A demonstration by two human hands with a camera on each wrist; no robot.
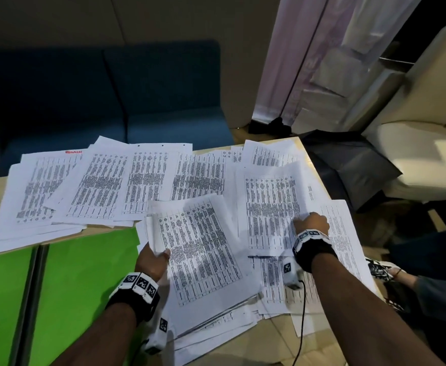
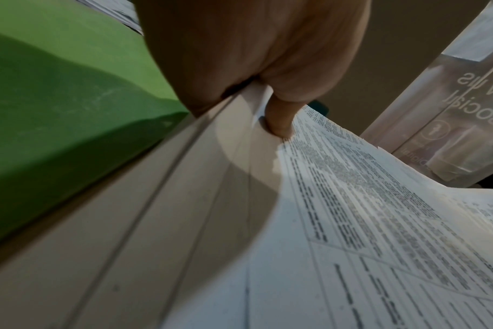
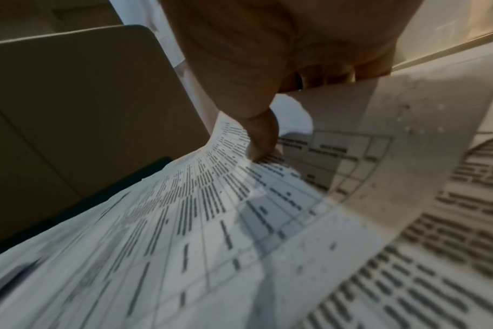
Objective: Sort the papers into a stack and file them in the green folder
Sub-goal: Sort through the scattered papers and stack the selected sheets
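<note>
Printed sheets of tables lie scattered over the wooden table point(image 1: 277, 347). My left hand point(image 1: 154, 257) grips the left edge of a small stack of papers point(image 1: 203, 252), thumb on top, beside the open green folder point(image 1: 82, 273). In the left wrist view the thumb point(image 2: 280, 120) presses on the stack point(image 2: 352, 222) next to the green folder point(image 2: 56, 111). My right hand point(image 1: 312, 223) pinches a single sheet point(image 1: 272, 210) further right. The right wrist view shows the thumb point(image 3: 262, 138) on that sheet point(image 3: 211, 222), with another sheet point(image 3: 380, 138) curling beside it.
More printed sheets point(image 1: 105, 180) fan across the table's far side, some overhanging its edge. A blue sofa point(image 1: 142, 96) stands behind the table, a cream chair point(image 1: 422, 143) at the right. Another person's foot point(image 1: 386, 270) shows at the right edge.
</note>
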